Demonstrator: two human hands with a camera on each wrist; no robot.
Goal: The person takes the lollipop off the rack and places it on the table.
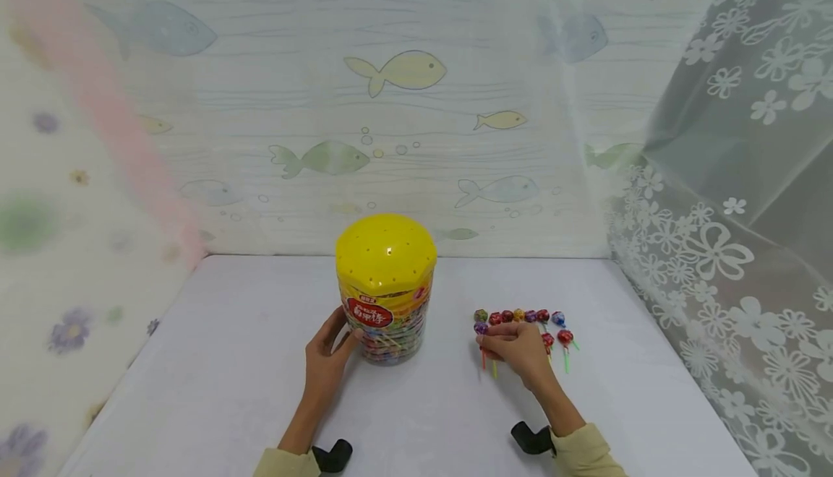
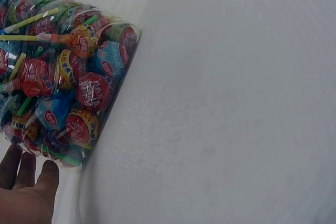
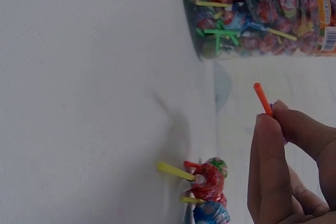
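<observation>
A large clear jar [image 1: 393,329] of wrapped lollipops, with a yellow lid [image 1: 387,253], stands upright on the table. My left hand [image 1: 325,354] rests against its left side, thumb toward the front; in the left wrist view the fingers [image 2: 47,179] lie at the jar's base end. Between right thumb and fingers, my right hand [image 1: 517,350] pinches a lollipop [image 1: 481,327] with a purple wrapper. Its orange stick [image 3: 262,98] pokes out past the fingertips. Around and behind this hand lie several lollipops [image 1: 518,315] in a row, with others nearer, partly hidden by the hand.
The white table [image 1: 260,303] meets a fish-print curtain [image 1: 416,137] at its back edge. A flower-patterned sheer curtain [image 1: 735,282] hangs along the right, and another flowered sheet [image 1: 65,282] along the left. Black pieces [image 1: 530,439] sit at both wrists.
</observation>
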